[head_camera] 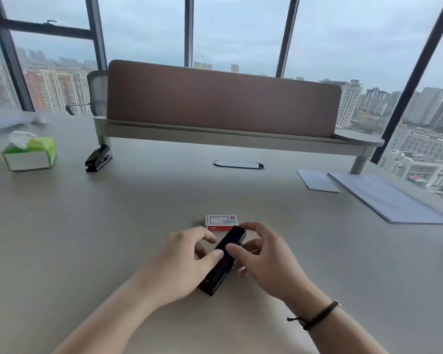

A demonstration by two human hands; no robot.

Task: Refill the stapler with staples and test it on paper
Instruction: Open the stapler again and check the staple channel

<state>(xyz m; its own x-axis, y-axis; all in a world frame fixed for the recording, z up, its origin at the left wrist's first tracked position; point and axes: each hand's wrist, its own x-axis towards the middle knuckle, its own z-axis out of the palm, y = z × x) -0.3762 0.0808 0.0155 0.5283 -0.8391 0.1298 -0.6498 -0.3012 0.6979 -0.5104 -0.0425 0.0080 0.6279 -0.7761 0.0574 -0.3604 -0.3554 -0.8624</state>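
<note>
- Black stapler point(221, 261) lies on the table point(87, 238), low in the middle, looking closed; left hand point(179, 261) fingers rest spread on it.
- Right hand point(264, 261) fingers curl loosely around it.
- Staple box point(221, 222) just behind looks shut.
- Paper point(391, 200) waits at right; refilling seems barely begun.

1. Staple box point(221, 221), just beyond the hands near the table's middle: small red logo patch at the top right corner of the white lid, characters too small to read.
2. Same box, red near side wall: a line of pale print, illegible.
3. Green tissue box point(29, 154), far left: no legible lettering.
</note>
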